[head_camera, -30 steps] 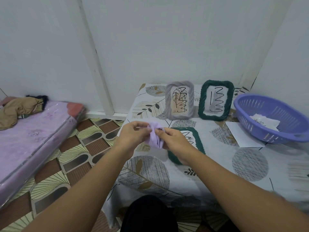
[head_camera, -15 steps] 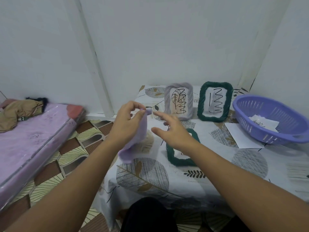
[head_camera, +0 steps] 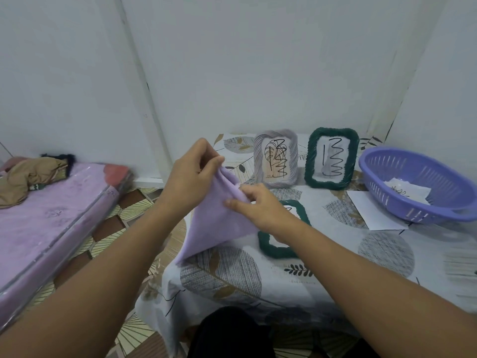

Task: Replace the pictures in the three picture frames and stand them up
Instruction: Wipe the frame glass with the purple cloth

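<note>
Picture frames: grey one (head_camera: 275,161) and green one (head_camera: 331,158) stand at the worktop's back; third green frame (head_camera: 280,244) lies flat under the right wrist. Left hand (head_camera: 189,180) pinches the lilac cloth (head_camera: 219,226) at its top corner, right hand (head_camera: 259,206) fingers pinch its edge. Judgement: spread the cloth taut, then wipe the flat frame without nudging the standing pair.

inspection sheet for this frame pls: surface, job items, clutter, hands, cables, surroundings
Surface: table under a leaf-print tablecloth, against the white wall.
Job's things: grey ribbed picture frame and dark green ribbed picture frame stand upright at the back, each with a scribbled picture; a second dark green frame lies flat, partly hidden by the right arm.
Clutter: purple plastic basket holding scribbled paper; white paper sheet beside it.
Hands: left hand pinches the top of a lilac cloth; right hand has its grip on a fold lower down.
Cables: nothing seen.
Surroundings: purple mattress with bundled brown fabric, patterned floor.
</note>
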Demonstrator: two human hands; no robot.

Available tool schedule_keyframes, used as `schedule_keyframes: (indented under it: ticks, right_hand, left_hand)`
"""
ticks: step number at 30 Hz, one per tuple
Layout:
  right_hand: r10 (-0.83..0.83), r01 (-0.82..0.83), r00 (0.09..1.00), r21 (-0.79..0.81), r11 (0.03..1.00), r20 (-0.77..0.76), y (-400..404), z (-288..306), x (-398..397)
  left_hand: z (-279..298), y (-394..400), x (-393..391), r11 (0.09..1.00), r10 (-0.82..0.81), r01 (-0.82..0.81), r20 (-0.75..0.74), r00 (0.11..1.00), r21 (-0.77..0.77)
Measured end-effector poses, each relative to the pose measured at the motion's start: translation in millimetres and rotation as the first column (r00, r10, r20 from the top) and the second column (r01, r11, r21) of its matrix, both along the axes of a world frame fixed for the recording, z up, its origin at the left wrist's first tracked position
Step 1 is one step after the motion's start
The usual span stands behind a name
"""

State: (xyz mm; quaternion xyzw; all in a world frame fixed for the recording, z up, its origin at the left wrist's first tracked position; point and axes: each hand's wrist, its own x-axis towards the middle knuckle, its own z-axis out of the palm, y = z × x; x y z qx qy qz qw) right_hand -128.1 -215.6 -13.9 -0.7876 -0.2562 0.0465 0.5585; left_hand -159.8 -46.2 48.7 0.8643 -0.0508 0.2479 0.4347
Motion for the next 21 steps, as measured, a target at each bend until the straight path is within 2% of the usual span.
schedule_keyframes:
  ticks: [2,5,7,9,11,13,15,18,21]
  right_hand:
    - [-0.079,0.081,0.996,0.047,0.996,-0.049,-8,5,4]
    - [-0.117,0.123,0.991,0.106,0.987,-0.058,-17,11,10]
    - [-0.125,0.129,0.992,0.144,0.981,-0.036,-19,15,12]
    - [-0.132,0.135,0.991,0.156,0.979,-0.031,-21,18,13]
    - [-0.135,0.138,0.990,0.145,0.980,-0.026,-26,18,14]
    - [-0.163,0.163,0.987,0.143,0.976,-0.010,-31,17,15]
    - [-0.243,0.239,0.970,0.150,0.959,0.009,-39,16,17]
    - [-0.349,0.340,0.937,0.173,0.924,0.028,-55,16,21]
    - [-0.371,0.362,0.928,0.168,0.917,0.024,-66,16,23]
  left_hand:
    - [3,6,-1,0.998,0.025,-0.024,-0.011,1.000,0.051]
    - [6,11,-1,0.989,0.016,0.001,-0.119,0.993,0.147]
    - [11,8,-4,0.992,-0.107,0.119,-0.200,0.974,0.049]
    - [17,4,-10,0.966,-0.256,0.252,-0.307,0.917,-0.052]
    - [16,3,-13,0.935,-0.291,0.346,-0.400,0.869,0.072]
    - [9,4,-9,0.912,-0.238,0.343,-0.393,0.888,0.224]
    - [2,9,-1,0.931,-0.164,0.256,-0.330,0.930,0.261]
    - [2,12,3,0.984,-0.076,0.110,-0.230,0.970,0.137]
    - [4,5,3,0.987,-0.133,0.151,-0.239,0.962,0.058]
